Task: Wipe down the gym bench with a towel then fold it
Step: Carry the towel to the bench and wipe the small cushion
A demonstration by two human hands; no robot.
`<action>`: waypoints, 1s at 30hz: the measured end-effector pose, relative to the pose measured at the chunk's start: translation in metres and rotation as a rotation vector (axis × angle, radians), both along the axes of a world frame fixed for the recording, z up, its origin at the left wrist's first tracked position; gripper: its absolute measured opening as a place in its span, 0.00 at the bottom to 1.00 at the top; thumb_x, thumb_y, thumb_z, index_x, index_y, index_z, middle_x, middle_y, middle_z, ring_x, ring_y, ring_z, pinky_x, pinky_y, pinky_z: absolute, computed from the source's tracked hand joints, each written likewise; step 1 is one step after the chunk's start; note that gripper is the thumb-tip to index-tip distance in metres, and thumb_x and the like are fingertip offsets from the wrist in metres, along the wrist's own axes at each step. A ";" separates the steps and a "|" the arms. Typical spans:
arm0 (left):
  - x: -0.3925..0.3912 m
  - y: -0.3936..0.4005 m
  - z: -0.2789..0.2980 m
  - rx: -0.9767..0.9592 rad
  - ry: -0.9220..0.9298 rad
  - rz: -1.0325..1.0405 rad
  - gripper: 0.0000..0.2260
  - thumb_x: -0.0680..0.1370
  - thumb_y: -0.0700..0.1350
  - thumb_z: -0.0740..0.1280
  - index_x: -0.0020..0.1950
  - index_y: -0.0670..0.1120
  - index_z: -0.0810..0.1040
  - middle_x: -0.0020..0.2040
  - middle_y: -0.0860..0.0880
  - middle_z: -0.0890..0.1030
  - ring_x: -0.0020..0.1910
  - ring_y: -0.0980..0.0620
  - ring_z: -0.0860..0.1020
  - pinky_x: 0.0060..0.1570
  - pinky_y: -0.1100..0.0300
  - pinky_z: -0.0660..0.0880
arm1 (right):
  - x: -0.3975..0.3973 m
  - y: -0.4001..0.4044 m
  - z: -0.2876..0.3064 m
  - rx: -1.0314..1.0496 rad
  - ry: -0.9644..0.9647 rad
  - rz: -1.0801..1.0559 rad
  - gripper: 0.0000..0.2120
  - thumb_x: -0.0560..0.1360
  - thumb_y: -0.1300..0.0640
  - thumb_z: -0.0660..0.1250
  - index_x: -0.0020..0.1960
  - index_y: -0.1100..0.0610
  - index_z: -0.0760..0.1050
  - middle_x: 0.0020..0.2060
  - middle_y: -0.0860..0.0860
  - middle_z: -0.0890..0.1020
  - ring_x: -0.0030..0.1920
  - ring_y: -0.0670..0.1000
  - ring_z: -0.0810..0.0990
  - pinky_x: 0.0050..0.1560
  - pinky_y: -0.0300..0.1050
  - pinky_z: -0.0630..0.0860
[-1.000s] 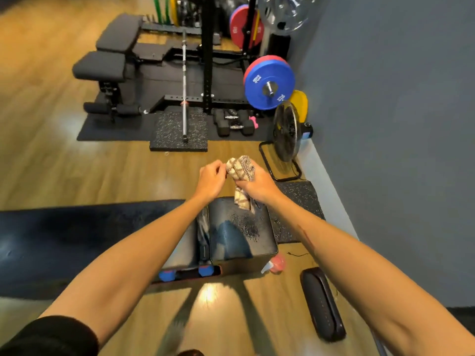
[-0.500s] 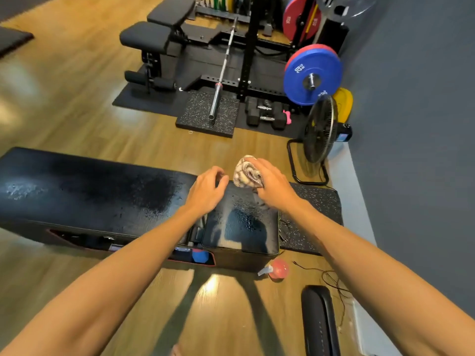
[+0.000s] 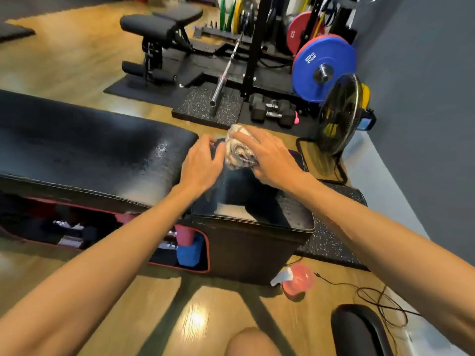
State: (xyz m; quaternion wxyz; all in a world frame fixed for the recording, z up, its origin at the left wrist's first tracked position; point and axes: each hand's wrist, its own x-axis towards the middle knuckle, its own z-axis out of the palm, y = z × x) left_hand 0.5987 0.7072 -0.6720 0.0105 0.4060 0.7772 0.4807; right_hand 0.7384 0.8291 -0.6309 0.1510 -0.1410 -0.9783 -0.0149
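Towel [image 3: 239, 153]: bunched, at far edge of bench [image 3: 77, 150].
Right hand [image 3: 270, 158]: grasping towel.
Left hand [image 3: 200, 165]: released, beside towel.

- Blue plate [image 3: 324, 68] stood by the wall.
- Fan [image 3: 339, 114] stood beside it.
- Pink spray bottle [image 3: 298, 278] lay on the floor.
- Dumbbells [image 3: 272, 111] sat on a mat.

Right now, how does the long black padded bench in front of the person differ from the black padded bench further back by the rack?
The long black padded bench lies flat and low, a boxy base with open storage beneath; the far black padded bench stands raised on a metal frame. The near one shows wet, shiny patches and has a bunched towel pressed on it by the right hand; the far one looks matte and untouched. Both have black padded tops.
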 end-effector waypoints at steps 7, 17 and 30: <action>-0.003 -0.008 -0.035 0.123 0.021 0.023 0.15 0.80 0.55 0.59 0.55 0.44 0.74 0.45 0.51 0.78 0.45 0.50 0.76 0.45 0.53 0.71 | -0.009 -0.001 -0.036 0.065 0.043 0.066 0.40 0.65 0.69 0.67 0.74 0.50 0.63 0.67 0.57 0.71 0.67 0.61 0.71 0.59 0.64 0.73; 0.008 -0.019 -0.093 0.047 -0.217 0.103 0.16 0.81 0.55 0.59 0.56 0.43 0.73 0.51 0.47 0.77 0.53 0.47 0.75 0.52 0.54 0.68 | 0.064 0.033 -0.070 -0.223 0.027 -0.072 0.34 0.65 0.59 0.66 0.69 0.41 0.64 0.61 0.47 0.73 0.62 0.56 0.74 0.61 0.63 0.71; 0.031 -0.008 -0.121 0.108 -0.143 0.308 0.18 0.79 0.58 0.57 0.57 0.46 0.74 0.57 0.47 0.77 0.55 0.45 0.76 0.54 0.50 0.70 | 0.032 0.051 -0.097 -0.081 -0.225 -0.254 0.40 0.70 0.21 0.46 0.77 0.37 0.52 0.80 0.49 0.52 0.79 0.58 0.51 0.74 0.70 0.45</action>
